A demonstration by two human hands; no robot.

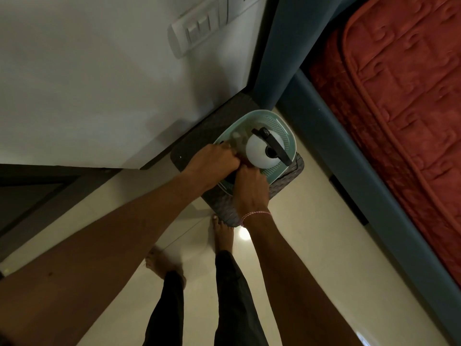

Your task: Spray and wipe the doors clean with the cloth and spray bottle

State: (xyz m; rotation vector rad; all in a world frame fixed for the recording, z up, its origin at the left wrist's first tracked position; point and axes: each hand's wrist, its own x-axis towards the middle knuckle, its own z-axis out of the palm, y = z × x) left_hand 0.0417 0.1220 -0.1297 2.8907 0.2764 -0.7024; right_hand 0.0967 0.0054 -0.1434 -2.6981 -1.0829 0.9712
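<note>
Both hands reach down into a pale green basket (287,129) that sits on a dark woven stool (224,207) against the white wall (99,83). The left hand (212,159) and the right hand (249,189) meet at the basket's near rim, knuckles up and fingers (230,147) curled downward. I cannot tell what they grip, as the fingertips are hidden. The white spray bottle (258,152), with its black trigger head, stands upright in the basket just beside the hands on the far side, not held. A red mattress (399,96) lies to the right.
</note>
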